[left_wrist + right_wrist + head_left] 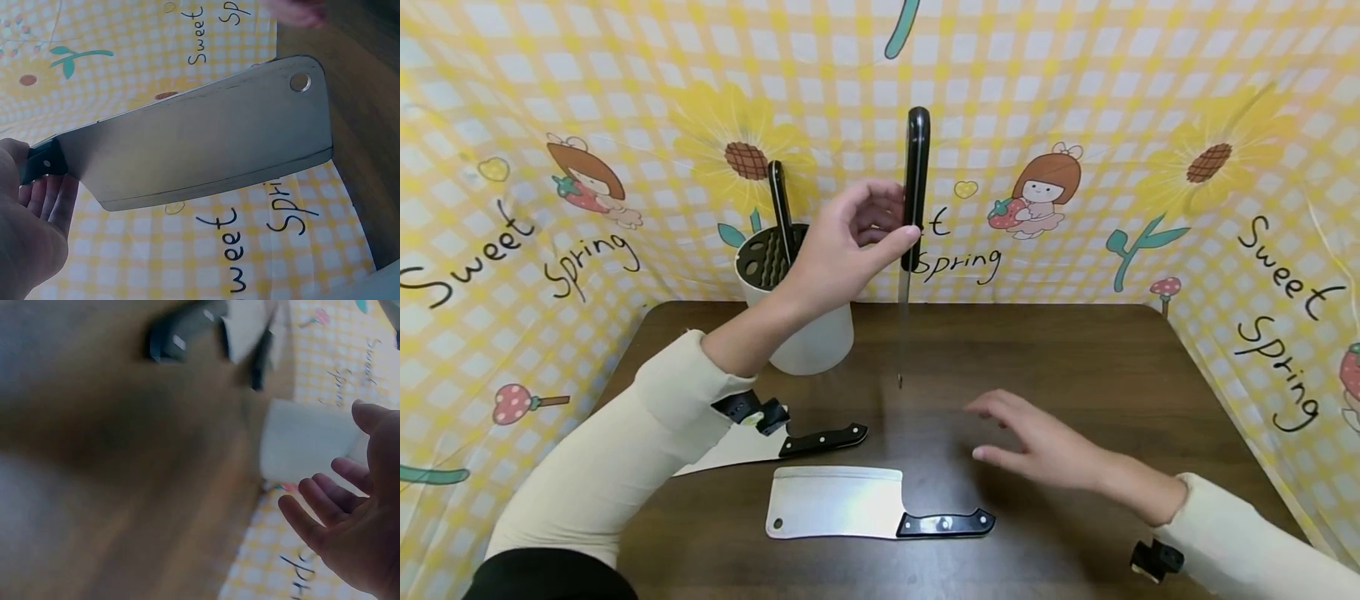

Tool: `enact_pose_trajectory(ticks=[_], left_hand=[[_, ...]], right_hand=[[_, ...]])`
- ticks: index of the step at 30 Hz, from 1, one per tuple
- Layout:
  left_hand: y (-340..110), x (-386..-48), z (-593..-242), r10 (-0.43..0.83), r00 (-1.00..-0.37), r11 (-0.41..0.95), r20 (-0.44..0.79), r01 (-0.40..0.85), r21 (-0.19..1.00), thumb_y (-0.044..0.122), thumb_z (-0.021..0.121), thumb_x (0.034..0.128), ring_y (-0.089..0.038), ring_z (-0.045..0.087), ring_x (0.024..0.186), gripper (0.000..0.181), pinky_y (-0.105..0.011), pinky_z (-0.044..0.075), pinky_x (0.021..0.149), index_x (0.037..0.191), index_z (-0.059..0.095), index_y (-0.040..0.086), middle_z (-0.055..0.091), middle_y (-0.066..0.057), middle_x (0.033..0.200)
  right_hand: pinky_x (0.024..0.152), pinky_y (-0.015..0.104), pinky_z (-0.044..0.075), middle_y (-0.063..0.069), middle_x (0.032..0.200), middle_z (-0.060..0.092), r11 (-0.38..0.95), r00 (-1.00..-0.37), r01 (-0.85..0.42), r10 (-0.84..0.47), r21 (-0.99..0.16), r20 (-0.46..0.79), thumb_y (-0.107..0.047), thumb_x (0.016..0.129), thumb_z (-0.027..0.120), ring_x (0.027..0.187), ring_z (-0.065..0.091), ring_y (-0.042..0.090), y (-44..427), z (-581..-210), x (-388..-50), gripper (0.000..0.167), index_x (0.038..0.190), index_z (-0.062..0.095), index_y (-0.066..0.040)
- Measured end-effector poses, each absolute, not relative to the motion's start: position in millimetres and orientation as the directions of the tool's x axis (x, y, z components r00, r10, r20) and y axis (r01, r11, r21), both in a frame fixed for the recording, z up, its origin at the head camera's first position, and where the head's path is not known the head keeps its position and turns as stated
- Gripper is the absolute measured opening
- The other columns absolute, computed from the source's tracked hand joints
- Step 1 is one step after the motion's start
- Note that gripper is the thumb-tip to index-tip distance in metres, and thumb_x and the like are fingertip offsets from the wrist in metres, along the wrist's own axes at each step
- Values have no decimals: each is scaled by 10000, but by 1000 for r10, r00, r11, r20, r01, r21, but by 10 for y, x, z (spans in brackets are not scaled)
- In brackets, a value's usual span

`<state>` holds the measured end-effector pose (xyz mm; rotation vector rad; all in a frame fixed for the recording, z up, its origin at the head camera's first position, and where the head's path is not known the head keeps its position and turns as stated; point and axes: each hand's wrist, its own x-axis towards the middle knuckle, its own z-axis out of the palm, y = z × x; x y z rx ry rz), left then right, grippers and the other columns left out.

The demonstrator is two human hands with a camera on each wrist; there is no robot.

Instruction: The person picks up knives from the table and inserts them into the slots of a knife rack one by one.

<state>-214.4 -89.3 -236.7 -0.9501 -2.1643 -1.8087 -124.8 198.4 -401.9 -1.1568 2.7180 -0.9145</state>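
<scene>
My left hand (853, 237) grips the black handle of a cleaver (916, 171), held up in the air with its blade pointing down. From the head its blade is nearly edge-on; the left wrist view shows the broad cleaver blade (200, 137) with a hole near its tip corner. Over the table on the right, my right hand (1045, 446) holds nothing, its fingers loosely extended. A second cleaver (838, 504) lies flat at the front, black handle to the right. Behind it lies another knife (823, 440), its blade partly hidden by my left sleeve.
A white round knife holder (816, 342) with a dark slotted top stands at the back left, partly behind my left arm. One black-handled piece (781, 208) stands in it. Yellow checked cloth (1060, 75) surrounds the brown table (1075, 350) at the back and sides.
</scene>
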Motion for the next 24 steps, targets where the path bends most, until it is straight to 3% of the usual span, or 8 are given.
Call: enact_pose_trajectory(ticks=[7,13,24], left_hand=[[-1064,-2111,-2283,328,-765,56,555,602,796,-26,667,944,-219,619,990,329,-284,546,876,1250,557,-78,603,-105,1113],[-1285,-2106,-2240,288,-752,15,593,623,782,-62,660,915,-196,628,930,273,-238,557,831,1179,592,-39,616,-74,1046],[-1612,-2137,-2167,154,-723,-31,674,678,734,-61,665,880,-174,612,857,242,-197,549,758,1086,660,67,640,-56,980]], right_hand=[[1010,415,517,-20,1330,581,494,-658,-685,-735,-535,165,-297,903,802,1231,561,150,1916,-4325,-1085,556,1372,566,-116],[984,361,526,-43,1282,588,451,-615,-709,-771,-542,164,-342,816,877,1170,569,116,1886,-4484,-1024,653,1347,583,-100],[889,247,518,-60,1190,599,384,-535,-739,-834,-554,137,-471,826,841,1041,565,79,1848,-4750,-980,637,1320,604,-146]])
